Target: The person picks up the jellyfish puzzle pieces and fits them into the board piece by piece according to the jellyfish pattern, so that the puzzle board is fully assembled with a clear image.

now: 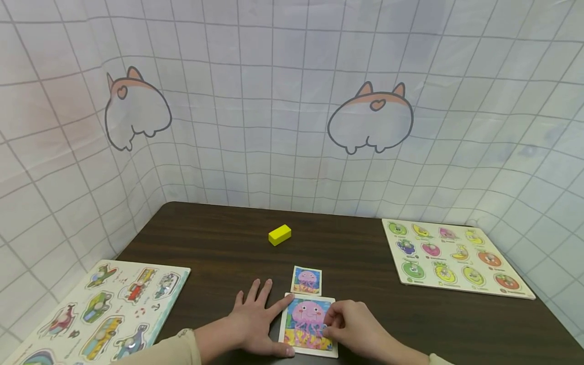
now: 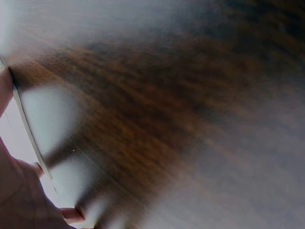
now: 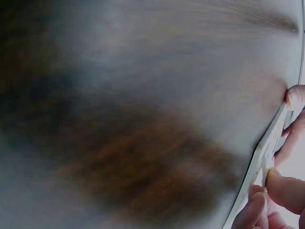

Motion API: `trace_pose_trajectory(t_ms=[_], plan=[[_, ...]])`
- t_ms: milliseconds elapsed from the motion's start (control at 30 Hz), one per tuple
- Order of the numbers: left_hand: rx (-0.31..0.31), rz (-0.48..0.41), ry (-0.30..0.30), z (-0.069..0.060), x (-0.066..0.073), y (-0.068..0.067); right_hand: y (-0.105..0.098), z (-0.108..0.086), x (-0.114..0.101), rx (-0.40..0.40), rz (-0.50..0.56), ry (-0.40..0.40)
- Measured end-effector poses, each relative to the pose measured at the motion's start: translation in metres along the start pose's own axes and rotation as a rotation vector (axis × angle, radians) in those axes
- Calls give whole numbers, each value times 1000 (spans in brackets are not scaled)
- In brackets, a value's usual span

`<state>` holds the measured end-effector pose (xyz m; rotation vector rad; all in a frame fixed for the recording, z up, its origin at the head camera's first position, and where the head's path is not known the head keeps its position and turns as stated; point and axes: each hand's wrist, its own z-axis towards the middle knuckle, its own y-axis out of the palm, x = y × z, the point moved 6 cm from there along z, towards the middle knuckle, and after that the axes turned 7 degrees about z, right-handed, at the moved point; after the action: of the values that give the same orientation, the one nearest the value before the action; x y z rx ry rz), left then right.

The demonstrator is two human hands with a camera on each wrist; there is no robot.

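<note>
A jellyfish jigsaw puzzle (image 1: pixel 304 332) lies in a white-bordered tray (image 1: pixel 322 353) at the table's front. My left hand (image 1: pixel 255 324) is spread flat on its left side, the index fingertip on the top left corner and the thumb by the lower edge. At the tray's right side my right hand (image 1: pixel 358 324) pinches a thin puzzle piece (image 3: pixel 267 172) between thumb and fingers, over the picture. Most of that piece is hidden by the fingers. Just above the tray lies a small jellyfish picture card (image 1: pixel 307 281).
A yellow block (image 1: pixel 280 235) sits farther back on the dark wooden table (image 1: pixel 219 238). To the left lies a vehicle puzzle board (image 1: pixel 73 299), to the right a fruit puzzle board (image 1: pixel 456 258). A checked curtain (image 1: pixel 292 126) hangs behind and at both sides.
</note>
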<state>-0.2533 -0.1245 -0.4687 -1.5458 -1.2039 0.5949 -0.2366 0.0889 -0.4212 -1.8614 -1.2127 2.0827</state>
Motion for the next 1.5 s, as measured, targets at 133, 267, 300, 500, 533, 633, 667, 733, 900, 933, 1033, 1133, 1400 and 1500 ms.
trace_pose_trajectory(t_ms=[133, 267, 300, 500, 533, 633, 667, 733, 900, 933, 1033, 1133, 1400, 1500], plan=[[1, -7, 0, -2, 1, -1, 2, 1, -2, -15, -26, 6], [-13, 4, -22, -9, 7, -9, 3, 2, -2, -26, -41, 0], [-17, 10, -27, -11, 9, -11, 3, 2, -2, -26, -45, -3], [-30, 22, -45, -17, 14, -17, 4, 3, -1, -27, -57, 7], [-28, 22, -43, -17, 14, -17, 4, 3, -1, -27, -56, 12], [-38, 20, -35, -15, 12, -14, 4, 2, 0, -20, -61, 13], [-39, 20, -35, -14, 11, -13, 4, 2, 0, -19, -65, 14], [-37, 20, -37, -13, 9, -11, 3, 0, 0, -19, -58, 17], [-15, 4, -26, -7, 4, -4, -1, -1, 16, -74, -30, -15], [-11, 0, -19, -5, 3, -3, -1, 0, 25, -90, -40, -66], [-2, 0, -4, -1, 1, 1, 2, 2, 58, -170, -152, -246], [4, 2, -1, -1, 1, 1, 8, -1, 83, -223, -351, -463], [2, 0, -12, -3, 2, -1, 20, -14, 73, -308, -641, -597], [2, -1, -8, -1, 1, 0, 26, -10, 94, -298, -687, -611]])
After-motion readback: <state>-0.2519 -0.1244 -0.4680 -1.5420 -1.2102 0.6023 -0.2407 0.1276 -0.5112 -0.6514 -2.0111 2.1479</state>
